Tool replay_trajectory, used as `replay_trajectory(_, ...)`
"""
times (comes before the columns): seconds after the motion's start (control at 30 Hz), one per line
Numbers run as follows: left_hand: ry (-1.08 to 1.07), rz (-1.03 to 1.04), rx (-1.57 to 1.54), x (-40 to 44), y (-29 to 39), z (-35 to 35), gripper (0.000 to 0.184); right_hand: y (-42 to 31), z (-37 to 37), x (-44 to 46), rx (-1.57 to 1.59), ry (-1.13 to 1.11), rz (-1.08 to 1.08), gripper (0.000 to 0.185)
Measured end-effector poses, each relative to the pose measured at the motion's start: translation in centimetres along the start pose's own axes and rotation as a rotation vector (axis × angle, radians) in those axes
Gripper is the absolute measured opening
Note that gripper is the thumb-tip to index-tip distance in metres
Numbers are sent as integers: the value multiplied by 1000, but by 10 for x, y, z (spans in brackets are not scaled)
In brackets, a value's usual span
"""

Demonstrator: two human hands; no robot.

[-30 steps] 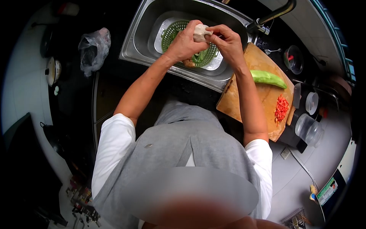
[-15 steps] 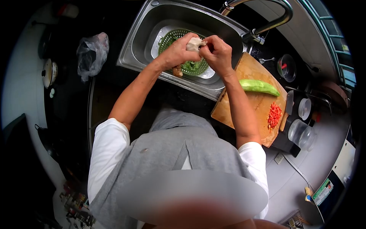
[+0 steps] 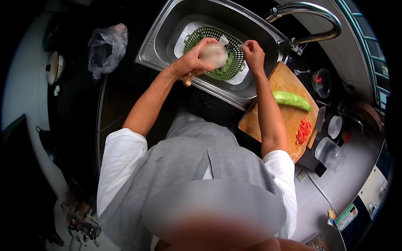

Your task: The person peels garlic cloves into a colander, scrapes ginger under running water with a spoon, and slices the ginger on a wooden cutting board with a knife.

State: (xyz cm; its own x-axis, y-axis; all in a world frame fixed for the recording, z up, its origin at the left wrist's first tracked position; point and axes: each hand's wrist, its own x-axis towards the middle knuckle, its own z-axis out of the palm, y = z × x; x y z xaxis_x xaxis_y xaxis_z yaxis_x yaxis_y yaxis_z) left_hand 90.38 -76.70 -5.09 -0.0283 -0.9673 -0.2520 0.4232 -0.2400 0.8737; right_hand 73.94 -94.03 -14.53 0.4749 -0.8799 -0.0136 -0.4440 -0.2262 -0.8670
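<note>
My left hand (image 3: 190,62) holds a whitish bulb (image 3: 214,55), blurred in the view, that looks like garlic. Beneath that hand a brown knobbly piece like ginger (image 3: 188,79) sticks out over the sink's near edge. My right hand (image 3: 253,55) is raised apart from the bulb, its fingertips pinched together on a small pale bit. Both hands are over the steel sink (image 3: 167,25), where a green perforated basket (image 3: 205,32) holds green leafy pieces. A small white scrap (image 3: 223,40) shows just beyond the bulb.
Right of the sink, a wooden board (image 3: 268,113) bears a peeled green gourd (image 3: 292,100) and chopped red pieces (image 3: 303,131). A knife (image 3: 320,119) and clear containers (image 3: 329,152) lie beside it. The faucet (image 3: 312,8) arches at the back right; a plastic bag (image 3: 106,50) lies left.
My right hand has pulled away from the bulb to the right. The bulb stays in my left hand, and a white scrap now shows beyond it. The view has shifted slightly.
</note>
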Motion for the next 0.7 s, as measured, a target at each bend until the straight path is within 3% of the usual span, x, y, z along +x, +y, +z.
replay_trajectory(0.03,0,15,-86,-1,2,-4,64,7,8,-1,-27,-14,-1,29)
replay_trajectory(0.07,23,13,-90,-1,3,-7,63,6,11,-4,-183,-29,-133,41)
replay_trajectory(0.17,33,78,-194,1,4,-13,57,5,18,-9,-173,-20,-118,30)
replay_trajectory(0.2,24,130,-331,5,0,-18,52,-3,13,-9,-171,-99,28,23)
replay_trajectory(0.23,-53,217,-590,14,-6,-26,43,-7,15,-12,-211,-42,89,26)
replay_trajectory(0.3,-245,323,-1054,43,-10,-46,36,2,20,-14,-213,-77,-37,25)
replay_trajectory(0.37,-112,396,-1271,51,19,-44,26,4,31,-19,-190,-136,-21,22)
replay_trajectory(0.4,-97,529,-1369,66,24,-61,48,-3,32,-25,-181,-216,32,20)
replay_trajectory(0.47,23,594,-1376,53,80,-52,40,-12,41,-38,-209,-289,123,20)
replay_trajectory(0.53,-109,682,-1461,31,133,-52,35,-38,42,-50,-233,-337,106,25)
replay_trajectory(0.7,-127,818,-1442,9,174,-86,35,-60,53,-77,-76,-405,124,22)
